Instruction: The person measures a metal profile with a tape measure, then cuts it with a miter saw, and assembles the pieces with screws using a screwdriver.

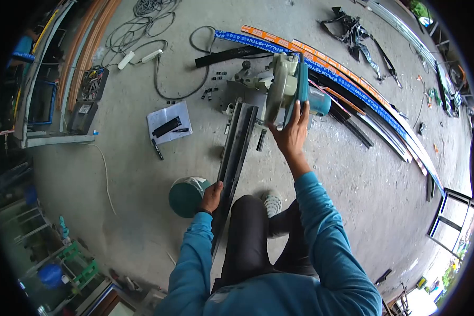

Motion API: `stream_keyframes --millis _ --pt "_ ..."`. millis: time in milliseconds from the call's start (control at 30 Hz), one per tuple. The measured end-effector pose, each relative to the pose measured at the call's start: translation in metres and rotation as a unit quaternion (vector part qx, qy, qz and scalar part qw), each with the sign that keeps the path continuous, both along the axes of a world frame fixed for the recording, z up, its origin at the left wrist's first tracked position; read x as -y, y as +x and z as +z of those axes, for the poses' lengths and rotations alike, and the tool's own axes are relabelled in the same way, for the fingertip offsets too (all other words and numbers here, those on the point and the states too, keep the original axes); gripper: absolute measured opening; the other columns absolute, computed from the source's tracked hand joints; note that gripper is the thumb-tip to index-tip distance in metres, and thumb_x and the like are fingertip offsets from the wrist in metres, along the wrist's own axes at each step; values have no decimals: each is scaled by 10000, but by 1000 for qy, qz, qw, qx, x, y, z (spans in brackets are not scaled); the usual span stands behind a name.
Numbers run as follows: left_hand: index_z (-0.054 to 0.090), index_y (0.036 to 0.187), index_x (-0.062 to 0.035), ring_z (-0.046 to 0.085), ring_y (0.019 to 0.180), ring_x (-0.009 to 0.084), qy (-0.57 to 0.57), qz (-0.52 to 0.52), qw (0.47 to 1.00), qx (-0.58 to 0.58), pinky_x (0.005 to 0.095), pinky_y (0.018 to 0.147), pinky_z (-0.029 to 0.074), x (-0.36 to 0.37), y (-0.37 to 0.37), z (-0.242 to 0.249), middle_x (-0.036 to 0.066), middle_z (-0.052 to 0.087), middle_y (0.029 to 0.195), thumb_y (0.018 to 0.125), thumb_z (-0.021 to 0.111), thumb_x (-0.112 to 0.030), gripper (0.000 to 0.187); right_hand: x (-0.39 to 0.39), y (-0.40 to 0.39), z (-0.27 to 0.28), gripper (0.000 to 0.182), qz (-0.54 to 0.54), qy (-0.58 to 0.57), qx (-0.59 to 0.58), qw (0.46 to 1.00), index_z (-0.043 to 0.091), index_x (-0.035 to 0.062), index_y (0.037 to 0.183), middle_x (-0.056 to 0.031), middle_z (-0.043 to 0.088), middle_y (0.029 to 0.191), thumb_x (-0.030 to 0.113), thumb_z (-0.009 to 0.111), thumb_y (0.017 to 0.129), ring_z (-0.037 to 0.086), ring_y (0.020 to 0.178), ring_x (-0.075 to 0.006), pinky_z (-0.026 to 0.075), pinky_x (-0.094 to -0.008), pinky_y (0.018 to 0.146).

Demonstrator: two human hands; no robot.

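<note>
My left hand [211,197] is closed around a long black metal profile [238,142], which slants up from beside my leg to the saw. The profile's far end lies at the base of a chop saw [279,87] with a teal motor housing. My right hand [291,136] is on the near end of the saw's head, with its thumb on one side and fingers on the other; the part under the palm is hidden. A green bucket [185,200] stands just left of my left hand. Several small black cut pieces [210,94] lie left of the saw.
An open notebook [169,124] with black items lies on the floor at left. Cables [160,73] loop behind it. Long wrapped profiles [347,79] stretch to the right. A toolbox [89,102] sits at far left, and black scraps [355,37] at back right.
</note>
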State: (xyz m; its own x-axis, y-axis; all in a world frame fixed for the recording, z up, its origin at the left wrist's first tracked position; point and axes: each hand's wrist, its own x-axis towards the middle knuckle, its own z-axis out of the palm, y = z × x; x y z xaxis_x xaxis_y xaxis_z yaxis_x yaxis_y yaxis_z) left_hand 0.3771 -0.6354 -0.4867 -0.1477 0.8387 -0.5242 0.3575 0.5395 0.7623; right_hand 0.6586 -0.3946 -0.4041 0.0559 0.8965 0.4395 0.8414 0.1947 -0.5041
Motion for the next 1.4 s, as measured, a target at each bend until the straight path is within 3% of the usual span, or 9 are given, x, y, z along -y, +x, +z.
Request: stream_keyframes --millis 200,333,433,533,633,767,900,1000,1400 --pt "637 954 38 575 869 197 -11 -24 998 63 380 814 461 -9 -6 -94 134 624 847 1009 426 -676 747 8 -5 -26 1269 -35 -26 28 999 194 80 1578 -292 226 1583 282 965 590 366 1409 -491 422 -531 1097" --pt "642 951 44 574 868 206 27 -20 996 88 377 827 461 -15 1 -105 152 626 849 1012 427 -665 744 -9 -3 12 1295 -23 -10 1 1000 177 92 1577 -299 282 1536 261 973 570 411 1367 -496 473 -497 1064" --pt "653 987 43 599 877 230 33 -41 994 92 384 838 464 -18 4 -111 175 647 865 1012 421 -665 746 -36 0 58 1322 -41 -79 20 996 135 72 1562 -323 339 1476 276 977 564 561 1196 -499 532 -506 983" --pt "650 992 37 631 871 283 74 -23 990 120 403 813 478 -18 14 -133 194 672 877 1007 473 -635 695 -79 13 92 1310 -55 -129 76 987 171 -49 1514 -338 528 1331 453 957 594 623 1128 -481 558 -479 920" --pt "637 967 30 645 837 317 68 -39 994 75 406 768 492 -27 30 -116 200 679 867 981 568 -595 629 -126 32 111 1354 -46 -137 116 983 198 -152 1482 -359 640 1205 628 898 624 663 1118 -451 553 -441 944" --pt "625 935 33 680 835 386 71 -47 996 39 420 737 506 -27 51 -108 245 687 872 933 653 -570 604 -158 37 126 1336 -68 -189 146 969 274 -123 1494 -349 639 1226 732 834 634 638 1190 -440 529 -435 1003" --pt "634 972 45 685 895 445 77 -18 995 52 451 762 522 -32 70 -88 287 694 917 931 648 -571 618 -170 42 122 1311 -49 -189 126 973 273 -21 1550 -310 639 1270 755 811 641 630 1213 -423 508 -437 1036" --pt "642 1004 52 683 921 466 99 -1 994 35 464 773 531 -30 81 -96 308 695 945 929 647 -567 624 -169 44 120 1286 -51 -181 119 975 299 -13 1546 -308 632 1285 747 813 645 625 1224 -423 500 -437 1049" --pt "654 961 63 699 859 419 66 7 997 46 443 750 530 -26 81 -90 283 703 909 916 674 -539 604 -182 46 118 1316 -48 -196 118 972 278 -107 1500 -334 598 1313 734 826 650 615 1224 -442 526 -436 1016"
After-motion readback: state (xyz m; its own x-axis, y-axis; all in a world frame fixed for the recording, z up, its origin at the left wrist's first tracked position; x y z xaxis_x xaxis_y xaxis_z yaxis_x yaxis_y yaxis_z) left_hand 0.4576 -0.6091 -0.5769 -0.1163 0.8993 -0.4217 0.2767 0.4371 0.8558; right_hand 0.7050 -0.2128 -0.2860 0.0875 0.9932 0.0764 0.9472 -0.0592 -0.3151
